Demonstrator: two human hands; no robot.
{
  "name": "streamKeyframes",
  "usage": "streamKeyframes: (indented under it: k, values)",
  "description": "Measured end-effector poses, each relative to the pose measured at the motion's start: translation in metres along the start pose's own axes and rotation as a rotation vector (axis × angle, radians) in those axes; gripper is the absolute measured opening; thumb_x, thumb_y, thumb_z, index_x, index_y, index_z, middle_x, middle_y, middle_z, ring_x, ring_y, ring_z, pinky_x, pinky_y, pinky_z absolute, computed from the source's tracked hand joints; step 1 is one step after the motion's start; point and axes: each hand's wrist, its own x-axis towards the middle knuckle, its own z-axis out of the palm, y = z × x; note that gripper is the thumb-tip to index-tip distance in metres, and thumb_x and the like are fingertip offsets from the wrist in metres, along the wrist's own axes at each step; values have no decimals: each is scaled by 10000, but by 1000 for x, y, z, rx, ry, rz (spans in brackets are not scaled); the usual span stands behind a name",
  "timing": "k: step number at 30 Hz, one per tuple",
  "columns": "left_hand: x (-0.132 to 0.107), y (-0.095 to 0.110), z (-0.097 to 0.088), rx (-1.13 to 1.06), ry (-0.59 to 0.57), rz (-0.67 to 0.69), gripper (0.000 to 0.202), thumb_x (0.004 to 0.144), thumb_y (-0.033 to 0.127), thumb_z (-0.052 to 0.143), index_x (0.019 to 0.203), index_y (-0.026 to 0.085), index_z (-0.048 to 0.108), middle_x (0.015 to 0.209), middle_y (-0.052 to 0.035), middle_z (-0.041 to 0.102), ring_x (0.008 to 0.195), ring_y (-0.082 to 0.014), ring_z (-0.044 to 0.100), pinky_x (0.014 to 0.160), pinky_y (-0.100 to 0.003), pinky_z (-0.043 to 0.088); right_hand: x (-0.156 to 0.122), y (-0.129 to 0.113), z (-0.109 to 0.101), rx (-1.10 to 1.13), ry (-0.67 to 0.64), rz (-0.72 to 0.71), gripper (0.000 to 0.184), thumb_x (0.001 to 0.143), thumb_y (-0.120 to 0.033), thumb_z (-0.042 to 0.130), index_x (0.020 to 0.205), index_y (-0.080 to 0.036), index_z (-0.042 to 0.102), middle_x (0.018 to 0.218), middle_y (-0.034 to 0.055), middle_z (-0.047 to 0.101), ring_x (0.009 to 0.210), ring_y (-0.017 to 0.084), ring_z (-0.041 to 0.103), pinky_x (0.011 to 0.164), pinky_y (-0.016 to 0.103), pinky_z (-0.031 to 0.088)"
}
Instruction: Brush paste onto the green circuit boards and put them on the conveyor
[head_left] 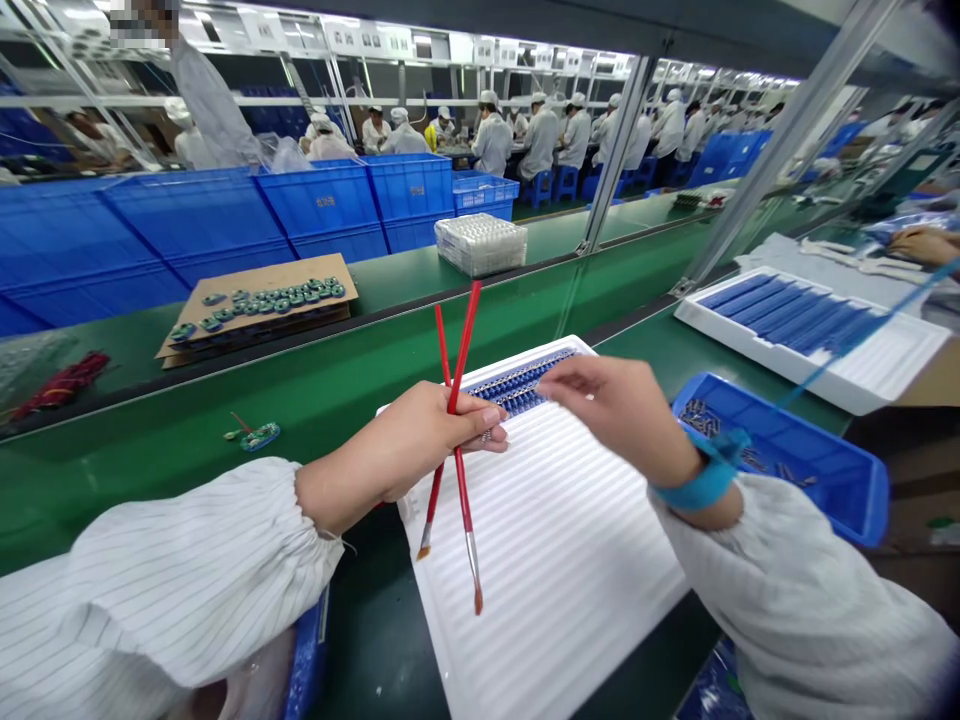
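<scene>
My left hand (416,435) is closed around two paintbrushes (461,480) with red handles, which cross each other and point bristles-down over a white ribbed tray (555,540). A small silvery part (487,436) shows at its fingertips. At the tray's far end lie rows of small blue parts (517,380) with metallic bits along them. My right hand (619,405), with a blue band (701,480) at the wrist, has its fingers pinched together by the right end of these rows. What the pinch holds, if anything, is too small to make out.
A blue bin (795,455) with small metal parts stands at right, beyond it a white tray (795,310) of blue strips. Round circuit boards sit on cardboard (255,300); one small board (259,436) lies left. A metal post (619,150) rises ahead. People work behind.
</scene>
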Motion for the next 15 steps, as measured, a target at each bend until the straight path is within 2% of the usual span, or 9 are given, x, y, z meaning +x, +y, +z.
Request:
streamKeyframes:
  k: [1,3,7,10,15]
  values:
    - [0,1,-2,-10,18,-4,109,781,171,634,794,68,670,778,-78,713,758,-134,681,728,-172,532,7,13,-3,-70,9,94,41,786,-122,688,781,-160,676,711,-40,635,637,97,584,577,161,424]
    - [-1,2,-5,-23,42,-11,107,789,164,624,807,68,668,805,-92,714,766,-143,683,735,-184,535,20,42,-5,-313,-118,238,34,825,-158,655,816,-149,686,726,-15,642,687,124,598,615,181,429]
    - [-1,1,-11,-47,58,-22,116,782,174,635,824,74,675,843,-102,712,780,-158,683,770,-213,534,37,87,4,-428,-282,252,122,798,-46,610,791,-123,704,792,34,658,791,183,608,704,221,424]
    - [1,-1,-14,-44,53,-30,143,774,188,646,856,75,677,849,-104,711,784,-165,683,782,-225,535,42,101,16,-460,-364,238,98,787,-66,629,783,-129,704,765,29,654,764,177,606,689,217,419]
    - [3,-1,-17,-29,81,-33,128,792,177,625,857,77,670,847,-89,713,805,-163,682,746,-188,542,48,105,26,-498,-433,210,52,790,-119,658,779,-131,707,751,25,648,756,166,594,669,212,406]
